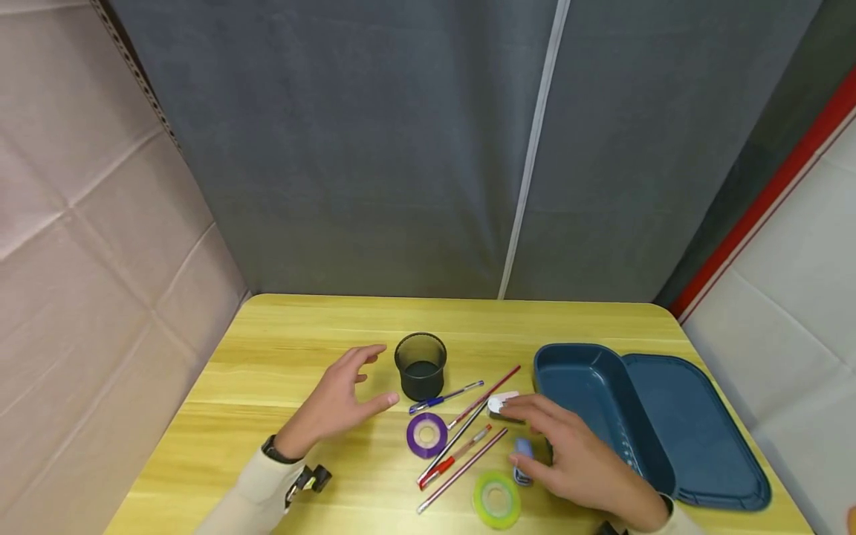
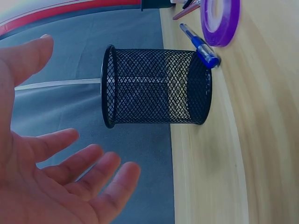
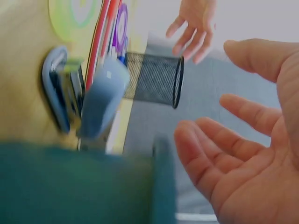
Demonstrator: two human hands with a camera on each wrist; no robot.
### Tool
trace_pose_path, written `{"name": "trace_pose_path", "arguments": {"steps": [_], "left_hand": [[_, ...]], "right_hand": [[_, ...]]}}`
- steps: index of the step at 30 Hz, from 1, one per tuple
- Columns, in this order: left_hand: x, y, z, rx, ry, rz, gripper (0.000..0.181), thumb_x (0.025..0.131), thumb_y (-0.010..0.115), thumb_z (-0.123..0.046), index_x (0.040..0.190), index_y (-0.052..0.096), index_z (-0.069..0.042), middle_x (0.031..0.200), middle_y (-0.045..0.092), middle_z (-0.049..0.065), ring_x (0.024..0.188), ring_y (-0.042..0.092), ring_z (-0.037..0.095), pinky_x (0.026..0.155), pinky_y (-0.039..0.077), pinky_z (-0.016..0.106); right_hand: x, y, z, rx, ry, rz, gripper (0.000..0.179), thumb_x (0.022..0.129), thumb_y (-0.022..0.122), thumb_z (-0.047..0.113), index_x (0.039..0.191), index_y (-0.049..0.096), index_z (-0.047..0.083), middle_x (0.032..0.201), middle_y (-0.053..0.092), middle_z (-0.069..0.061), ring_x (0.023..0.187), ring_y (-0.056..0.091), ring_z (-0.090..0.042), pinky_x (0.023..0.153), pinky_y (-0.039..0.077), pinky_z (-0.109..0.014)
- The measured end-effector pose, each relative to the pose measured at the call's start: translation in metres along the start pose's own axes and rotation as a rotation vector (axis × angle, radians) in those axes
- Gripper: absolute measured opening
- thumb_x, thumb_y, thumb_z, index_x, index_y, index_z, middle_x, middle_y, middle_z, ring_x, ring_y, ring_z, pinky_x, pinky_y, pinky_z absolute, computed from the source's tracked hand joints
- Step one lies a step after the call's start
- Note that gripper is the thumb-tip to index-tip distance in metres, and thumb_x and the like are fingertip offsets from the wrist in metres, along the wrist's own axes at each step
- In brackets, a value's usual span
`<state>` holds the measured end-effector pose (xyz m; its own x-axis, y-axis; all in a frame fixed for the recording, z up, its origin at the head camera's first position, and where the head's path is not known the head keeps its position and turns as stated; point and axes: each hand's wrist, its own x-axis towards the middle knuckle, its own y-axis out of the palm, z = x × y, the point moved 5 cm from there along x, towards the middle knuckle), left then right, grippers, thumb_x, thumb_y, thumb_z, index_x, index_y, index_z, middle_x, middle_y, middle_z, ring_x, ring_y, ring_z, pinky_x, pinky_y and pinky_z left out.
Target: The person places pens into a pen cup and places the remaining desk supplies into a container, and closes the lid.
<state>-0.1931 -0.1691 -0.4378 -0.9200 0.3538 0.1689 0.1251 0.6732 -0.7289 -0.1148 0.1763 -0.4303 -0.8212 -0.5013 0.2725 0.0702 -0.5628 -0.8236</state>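
Observation:
My left hand [image 1: 337, 401] hovers to the left of a black mesh pen cup [image 1: 421, 371], its fingers spread and apart from the cup. In the left wrist view the cup's wire mesh [image 2: 149, 86] lies beyond the fingertips. My right hand [image 1: 575, 453] is held over a light-blue stapler [image 1: 524, 448], relaxed fingers loosely bent and holding nothing. Partly under its fingertips in the head view lies a small white-topped object [image 1: 500, 401]. In the right wrist view the stapler [image 3: 105, 100] stands apart from the palm.
Between the hands lie a blue pen [image 1: 435, 402], a red pen [image 1: 455, 457], several pencils [image 1: 468, 468], a purple tape roll [image 1: 412, 435] and a green tape roll [image 1: 480, 501]. To the right stand a dark-blue box [image 1: 588, 379] and its lid [image 1: 695, 423]. A grey curtain [image 1: 374, 148] hangs behind.

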Motion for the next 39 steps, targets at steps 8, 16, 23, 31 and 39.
{"name": "trace_pose_path", "arguments": {"steps": [8,16,23,31,39], "left_hand": [[0.016,0.006,0.002,-0.128,-0.033,0.036,0.086,0.088,0.084,-0.051,0.157,0.047,-0.015,0.156,0.053,0.012,0.141,0.055,0.038,0.105,0.058,0.049],[0.026,0.015,0.007,-0.226,-0.061,0.049,0.087,0.088,0.086,-0.048,0.157,0.047,-0.013,0.16,0.05,0.01,0.144,0.051,0.041,0.109,0.054,0.053],[0.034,0.024,0.014,-0.28,-0.093,0.033,0.089,0.082,0.092,-0.045,0.155,0.05,-0.017,0.156,0.053,0.006,0.142,0.055,0.039,0.106,0.057,0.051],[0.038,0.036,0.015,-0.348,-0.104,0.035,0.087,0.08,0.095,-0.037,0.153,0.052,-0.017,0.155,0.054,0.01,0.138,0.058,0.042,0.107,0.056,0.052],[0.041,0.043,0.016,-0.356,-0.12,0.02,0.085,0.082,0.093,-0.033,0.154,0.05,-0.019,0.156,0.053,0.009,0.139,0.056,0.038,0.106,0.057,0.049]], "right_hand": [[0.008,0.016,0.007,0.077,0.007,-0.015,0.043,0.092,0.085,0.031,0.131,0.067,0.032,0.132,0.067,0.011,0.104,0.065,-0.003,0.083,0.061,-0.029],[0.013,0.036,0.011,0.163,0.119,0.055,0.031,0.094,0.082,0.034,0.123,0.071,0.032,0.121,0.069,0.015,0.101,0.064,-0.007,0.084,0.061,-0.03],[0.014,0.052,0.012,0.145,0.083,0.012,0.029,0.09,0.085,0.026,0.116,0.074,0.027,0.108,0.073,0.011,0.088,0.061,-0.007,0.078,0.053,-0.025],[0.017,0.069,0.011,0.173,0.111,0.076,0.029,0.087,0.088,0.022,0.112,0.076,0.02,0.105,0.072,0.009,0.086,0.059,-0.008,0.075,0.049,-0.022],[0.023,0.077,0.015,0.123,0.158,0.145,0.026,0.087,0.087,0.023,0.111,0.078,0.019,0.105,0.072,0.01,0.094,0.063,-0.007,0.084,0.054,-0.028]]}}
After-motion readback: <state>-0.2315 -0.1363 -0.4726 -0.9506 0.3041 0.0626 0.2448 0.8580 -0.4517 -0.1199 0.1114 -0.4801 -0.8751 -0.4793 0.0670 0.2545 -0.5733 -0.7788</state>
